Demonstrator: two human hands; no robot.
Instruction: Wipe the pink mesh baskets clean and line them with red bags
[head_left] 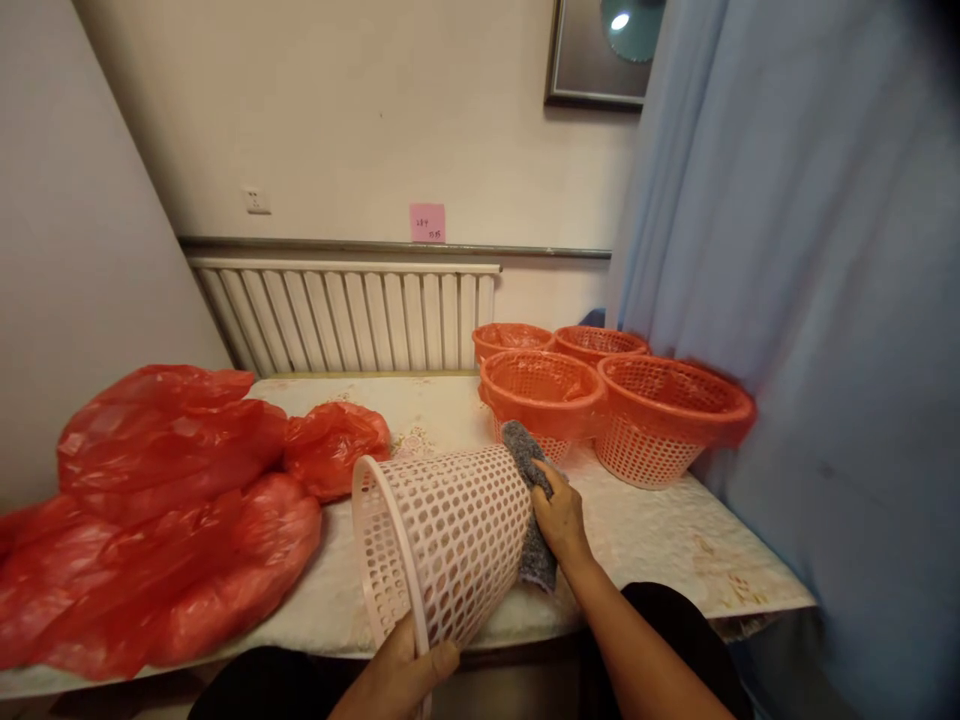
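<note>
A pale pink perforated plastic wastebasket lies on its side in front of me, its open mouth facing left. My left hand grips the rim at its lower edge, thumb outside and the other fingers partly hidden within. Against the basket's base on the right, my right hand presses a grey cloth, with the fingers closed round it. The cloth drapes over the bottom edge of the basket and hangs down beside it.
Crumpled red plastic bags cover the table's left side. Several red-lined wastebaskets stand at the back right by a blue curtain. A white radiator runs along the wall behind the cloth-covered table.
</note>
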